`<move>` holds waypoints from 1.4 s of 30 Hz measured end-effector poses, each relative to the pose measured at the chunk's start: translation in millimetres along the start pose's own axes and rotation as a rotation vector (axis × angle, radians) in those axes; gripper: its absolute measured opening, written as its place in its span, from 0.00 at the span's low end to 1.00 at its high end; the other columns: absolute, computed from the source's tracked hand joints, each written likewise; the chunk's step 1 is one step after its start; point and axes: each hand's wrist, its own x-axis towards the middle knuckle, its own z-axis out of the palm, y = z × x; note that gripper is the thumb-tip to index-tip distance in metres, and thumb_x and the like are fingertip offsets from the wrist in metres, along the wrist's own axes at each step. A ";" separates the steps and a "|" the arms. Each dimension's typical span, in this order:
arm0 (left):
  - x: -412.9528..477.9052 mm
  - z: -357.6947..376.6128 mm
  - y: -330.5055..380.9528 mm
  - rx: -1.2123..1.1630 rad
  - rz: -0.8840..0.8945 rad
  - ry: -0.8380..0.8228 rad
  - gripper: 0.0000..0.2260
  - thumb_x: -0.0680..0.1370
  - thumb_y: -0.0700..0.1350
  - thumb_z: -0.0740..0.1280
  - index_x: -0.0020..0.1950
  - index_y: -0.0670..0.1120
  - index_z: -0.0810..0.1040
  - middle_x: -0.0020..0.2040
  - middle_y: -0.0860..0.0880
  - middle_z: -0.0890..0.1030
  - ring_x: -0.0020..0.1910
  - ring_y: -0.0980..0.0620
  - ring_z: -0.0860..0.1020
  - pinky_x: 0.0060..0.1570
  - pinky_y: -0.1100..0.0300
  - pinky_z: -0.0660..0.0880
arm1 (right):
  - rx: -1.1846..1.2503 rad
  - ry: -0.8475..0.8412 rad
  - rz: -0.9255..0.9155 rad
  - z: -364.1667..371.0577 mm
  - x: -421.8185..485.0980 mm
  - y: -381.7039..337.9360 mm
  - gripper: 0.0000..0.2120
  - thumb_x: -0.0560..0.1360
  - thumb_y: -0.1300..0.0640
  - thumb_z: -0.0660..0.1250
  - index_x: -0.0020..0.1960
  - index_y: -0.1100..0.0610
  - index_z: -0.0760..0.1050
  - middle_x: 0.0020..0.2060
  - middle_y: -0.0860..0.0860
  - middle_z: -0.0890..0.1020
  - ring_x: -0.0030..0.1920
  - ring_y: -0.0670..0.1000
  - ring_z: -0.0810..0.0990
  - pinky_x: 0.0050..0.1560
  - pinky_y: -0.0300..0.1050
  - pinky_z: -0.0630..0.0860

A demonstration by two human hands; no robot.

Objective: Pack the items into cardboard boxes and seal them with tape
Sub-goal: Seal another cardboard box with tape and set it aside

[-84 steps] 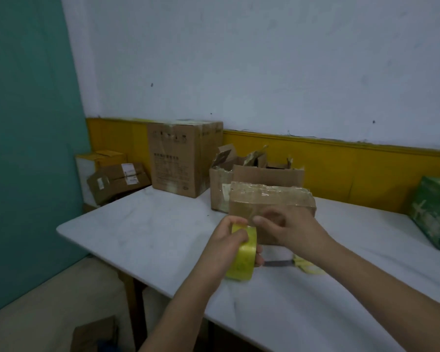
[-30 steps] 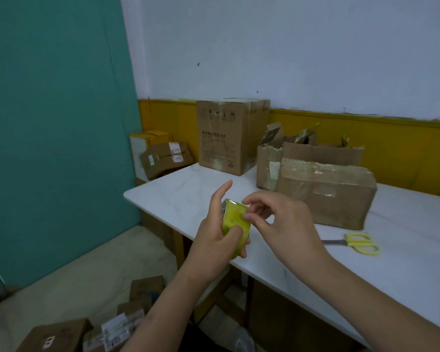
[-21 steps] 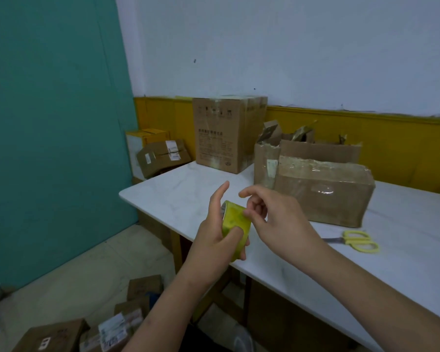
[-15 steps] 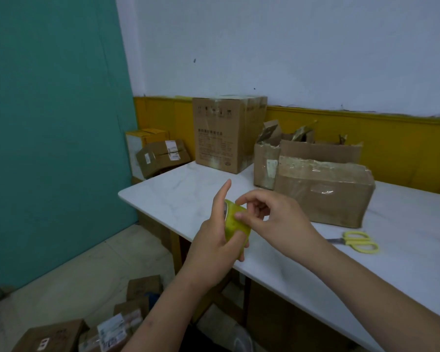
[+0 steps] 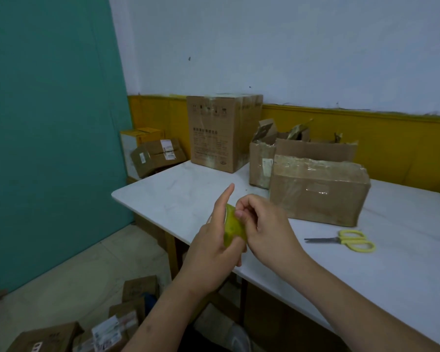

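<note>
Two hands meet low in the middle of the view, just over the near edge of the white table [image 5: 178, 196]. The left hand [image 5: 214, 240] grips the yellow-green tape roll [image 5: 233, 229], thumb curled under it and forefinger standing straight up. The right hand [image 5: 267, 232] has its fingertips bunched and pinching at the roll's outer face; my guess is that it is feeling for the loose end. Whether any tab is lifted is too small to tell.

At two o'clock from the hands a long cardboard box [image 5: 318, 189] lies on the table, its flaps closed and shiny tape across its top and front, so it looks packed and at least partly sealed. Behind it, at one o'clock, an open box [image 5: 315, 148] shows ragged raised flaps with things poking out; that one seems not yet sealed. A tall closed carton [image 5: 221, 133] stands at twelve o'clock against the yellow wall band. The yellow-handled scissors [image 5: 351, 240] lie flat at three o'clock, well apart from both hands and untouched.

More parcels [image 5: 155, 156] are stacked off the table's far corner at eleven o'clock, and several boxes [image 5: 135, 288] sit on the floor at seven o'clock; whether they belong to the job I cannot say.

As I judge it, the work is partway through: one box is largely done, while freeing the tape end, laying a strip, cutting it and closing the open box all remain.
</note>
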 end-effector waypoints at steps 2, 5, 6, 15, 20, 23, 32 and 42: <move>1.3 2.8 1.7 -0.041 -0.030 0.014 0.35 0.72 0.52 0.59 0.73 0.76 0.49 0.39 0.52 0.83 0.32 0.54 0.81 0.36 0.44 0.82 | -0.028 0.011 -0.046 -1.5 -1.6 0.9 0.08 0.79 0.63 0.63 0.44 0.52 0.72 0.38 0.42 0.75 0.42 0.42 0.74 0.41 0.30 0.67; 5.6 7.2 5.7 -0.202 -0.127 0.017 0.34 0.74 0.48 0.61 0.72 0.76 0.53 0.46 0.58 0.83 0.34 0.52 0.82 0.35 0.55 0.82 | -0.066 0.026 -0.088 -6.0 -2.1 -0.6 0.08 0.78 0.64 0.63 0.44 0.53 0.72 0.40 0.42 0.74 0.43 0.41 0.73 0.43 0.30 0.67; 7.6 7.4 7.2 -0.245 -0.163 0.016 0.32 0.75 0.47 0.61 0.73 0.74 0.54 0.47 0.59 0.83 0.33 0.52 0.82 0.34 0.59 0.80 | -0.075 0.030 -0.094 -7.7 -1.4 -1.4 0.07 0.78 0.64 0.63 0.45 0.53 0.72 0.40 0.43 0.74 0.43 0.41 0.73 0.43 0.30 0.67; 16.7 -11.8 26.1 -0.355 -0.401 -0.137 0.10 0.81 0.40 0.61 0.60 0.50 0.74 0.41 0.39 0.80 0.33 0.43 0.82 0.36 0.50 0.81 | -0.076 -0.061 0.020 -32.3 8.9 -24.4 0.09 0.79 0.63 0.64 0.44 0.51 0.74 0.37 0.43 0.76 0.37 0.38 0.75 0.34 0.27 0.68; 15.4 -21.8 38.2 -0.412 -0.499 -0.213 0.04 0.82 0.44 0.64 0.51 0.48 0.79 0.42 0.36 0.80 0.31 0.43 0.82 0.31 0.56 0.79 | -0.061 -0.142 0.138 -43.3 17.8 -28.3 0.09 0.80 0.58 0.64 0.42 0.49 0.75 0.35 0.43 0.76 0.34 0.39 0.73 0.33 0.29 0.68; 12.8 -21.9 43.4 -0.473 -0.501 -0.210 0.08 0.82 0.42 0.64 0.46 0.46 0.80 0.40 0.35 0.80 0.29 0.45 0.81 0.29 0.58 0.78 | -0.077 -0.139 0.123 -44.2 17.3 -30.7 0.10 0.79 0.57 0.65 0.40 0.47 0.74 0.34 0.43 0.76 0.34 0.39 0.73 0.34 0.30 0.68; -14.2 -26.5 55.1 -0.544 -0.574 -0.059 0.09 0.82 0.45 0.65 0.54 0.38 0.77 0.35 0.38 0.81 0.26 0.46 0.80 0.27 0.58 0.78 | 0.130 -0.428 0.257 -48.7 13.3 -41.1 0.12 0.76 0.44 0.68 0.50 0.52 0.77 0.43 0.48 0.82 0.43 0.45 0.82 0.47 0.40 0.80; -60.6 -32.8 45.1 -0.534 -0.697 -0.141 0.14 0.79 0.44 0.70 0.57 0.34 0.78 0.32 0.40 0.80 0.28 0.46 0.80 0.30 0.58 0.78 | 0.124 -0.412 0.271 -27.9 -14.8 -47.9 0.06 0.70 0.65 0.76 0.38 0.59 0.79 0.30 0.54 0.83 0.33 0.54 0.84 0.45 0.54 0.83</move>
